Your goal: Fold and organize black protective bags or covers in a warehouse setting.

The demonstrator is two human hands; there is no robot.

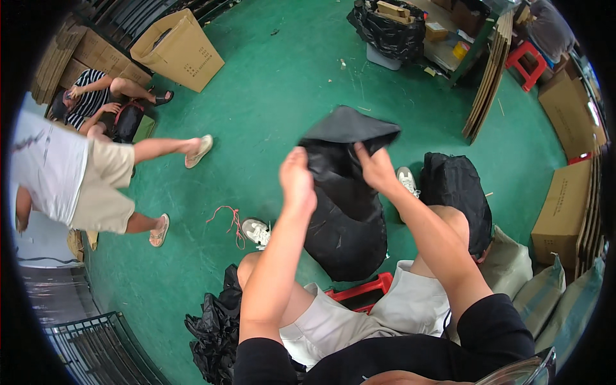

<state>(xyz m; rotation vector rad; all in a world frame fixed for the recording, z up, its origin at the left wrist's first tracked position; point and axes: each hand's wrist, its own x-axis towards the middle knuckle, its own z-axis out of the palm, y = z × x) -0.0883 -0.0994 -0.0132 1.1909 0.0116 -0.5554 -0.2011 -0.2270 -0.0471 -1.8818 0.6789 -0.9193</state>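
Observation:
Between my feet stands a large black bag (347, 240), its upper part lifted and folded over toward the far side. My left hand (297, 178) is closed on the left edge of the bag's upper part, slightly blurred. On the other side, my right hand (375, 168) grips the right edge, thumb toward the middle. Dark folds hide what, if anything, is inside. Just right of my right shoe lies a second, filled black bag (455, 192). Crumpled black bags (217, 337) are heaped by my left leg.
A red stool (362, 292) shows between my thighs, and pink string (236, 224) lies near my left shoe. One person (106, 183) walks at left; another (96, 102) sits by an open carton (183, 54). Pale sacks (510, 263) and flattened cardboard (491, 80) stand at right.

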